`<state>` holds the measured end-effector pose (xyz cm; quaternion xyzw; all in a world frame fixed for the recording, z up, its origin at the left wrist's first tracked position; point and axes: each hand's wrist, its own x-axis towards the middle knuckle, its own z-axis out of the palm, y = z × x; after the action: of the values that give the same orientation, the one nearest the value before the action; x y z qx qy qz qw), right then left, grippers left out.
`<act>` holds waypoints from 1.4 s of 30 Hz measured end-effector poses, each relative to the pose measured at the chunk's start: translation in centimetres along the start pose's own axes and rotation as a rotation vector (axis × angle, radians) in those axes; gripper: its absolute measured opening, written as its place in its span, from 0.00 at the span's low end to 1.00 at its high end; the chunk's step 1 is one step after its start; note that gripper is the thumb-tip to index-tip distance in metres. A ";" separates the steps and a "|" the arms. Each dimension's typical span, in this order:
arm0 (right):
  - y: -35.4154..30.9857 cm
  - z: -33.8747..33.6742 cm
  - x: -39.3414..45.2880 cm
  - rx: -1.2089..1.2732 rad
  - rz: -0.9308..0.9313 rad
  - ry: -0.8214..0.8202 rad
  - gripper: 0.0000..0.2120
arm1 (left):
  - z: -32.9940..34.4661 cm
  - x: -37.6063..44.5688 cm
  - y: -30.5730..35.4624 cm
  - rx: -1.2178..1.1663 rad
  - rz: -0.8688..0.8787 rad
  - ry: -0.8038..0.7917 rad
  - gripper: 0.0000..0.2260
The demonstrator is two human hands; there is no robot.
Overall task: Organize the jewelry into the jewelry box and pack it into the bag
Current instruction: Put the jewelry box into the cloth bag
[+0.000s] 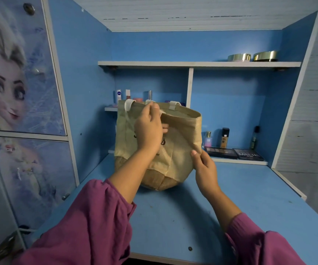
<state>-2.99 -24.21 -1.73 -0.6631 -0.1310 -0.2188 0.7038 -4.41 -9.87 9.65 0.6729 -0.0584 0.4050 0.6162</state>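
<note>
A beige jute bag (175,142) with white handles stands upright on the blue desk (173,217), its mouth facing up and to the right. My left hand (148,129) grips the near rim of the bag at its top. My right hand (204,165) pinches the bag's right side, low on the fabric. The bag's bottom bulges as if something sits inside, but its contents are hidden. No jewelry box and no jewelry show anywhere in the head view.
Two gold round tins (252,57) sit on the top shelf. Bottles (225,138) and flat makeup palettes (248,154) fill the lower right shelf. Small cosmetics (119,95) stand behind the bag. A cabinet door (20,73) with a cartoon picture is at left.
</note>
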 end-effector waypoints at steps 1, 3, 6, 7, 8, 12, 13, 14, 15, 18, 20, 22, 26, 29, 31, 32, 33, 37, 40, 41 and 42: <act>0.1 -0.3 0.4 -0.007 0.014 0.023 0.08 | -0.6 0.3 -0.3 0.040 0.030 0.021 0.15; 0.4 -0.9 1.3 -0.016 0.029 0.056 0.08 | -1.9 0.9 -1.5 0.094 0.076 0.078 0.11; 0.3 -1.5 2.4 -0.022 0.043 0.086 0.06 | -3.7 1.9 -4.0 0.125 0.057 0.137 0.03; 0.2 -1.7 2.7 -0.025 0.051 0.113 0.04 | -4.3 2.2 -4.8 0.137 0.032 0.159 0.05; 0.1 -1.8 3.0 -0.021 0.066 0.147 0.03 | -4.8 2.3 -5.6 0.152 0.008 0.187 0.07; -0.4 -2.2 3.9 0.014 0.043 0.222 0.16 | -6.1 2.4 -7.0 0.283 0.058 0.282 0.14; -0.4 -2.2 4.0 0.002 0.027 0.221 0.17 | -6.3 2.5 -7.0 0.286 0.073 0.289 0.16; -0.4 -2.2 4.1 -0.013 0.018 0.228 0.17 | -6.5 2.7 -7.0 0.275 0.081 0.300 0.17; -0.2 -2.4 4.2 -0.032 0.021 0.235 0.16 | -6.9 3.0 -7.3 0.257 0.066 0.308 0.17; -0.3 -2.9 4.3 -0.051 0.020 0.228 0.18 | -8.4 3.9 -9.1 0.282 -0.016 0.270 0.12; -0.9 -3.0 4.4 -0.035 -0.009 0.197 0.17 | -9.2 4.4 -9.7 0.194 -0.140 0.182 0.11; -2.2 -2.7 4.6 -0.042 -0.041 0.162 0.14 | -9.6 4.9 -9.1 0.013 -0.200 0.061 0.12; -4.9 -1.8 5.4 0.036 -0.055 0.077 0.08 | -9.3 5.9 -6.8 -0.210 -0.194 -0.100 0.07; -5.9 -1.5 6.4 0.070 0.005 0.141 0.04 | -8.5 6.6 -6.5 -0.162 -0.147 -0.092 0.08; -6.0 -1.5 7.1 0.085 0.023 0.173 0.05 | -8.1 7.1 -6.6 -0.104 -0.157 -0.057 0.13; -6.1 -1.5 7.3 0.094 0.033 0.183 0.06 | -7.8 7.3 -6.6 -0.079 -0.169 -0.040 0.16; -6.1 -1.5 7.6 0.100 0.039 0.192 0.06 | -7.7 7.4 -6.6 -0.053 -0.178 -0.027 0.18; -6.1 -2.0 7.9 0.099 0.071 0.226 0.06 | -8.1 7.9 -6.8 0.026 -0.174 -0.079 0.28; -6.0 -2.3 7.9 -0.027 -0.018 0.263 0.10 | -8.8 8.7 -6.3 0.185 -0.101 -0.184 0.34; -6.2 -2.4 7.9 -0.112 -0.093 0.265 0.14 | -8.9 9.0 -5.9 0.286 -0.060 -0.220 0.34; -6.5 -2.4 7.9 -0.230 -0.185 0.250 0.18 | -9.0 9.4 -5.4 0.404 -0.008 -0.265 0.32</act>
<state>0.47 -27.79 7.52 -0.6917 -0.0770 -0.3769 0.6112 0.65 3.21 10.43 0.8300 -0.0537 0.3143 0.4575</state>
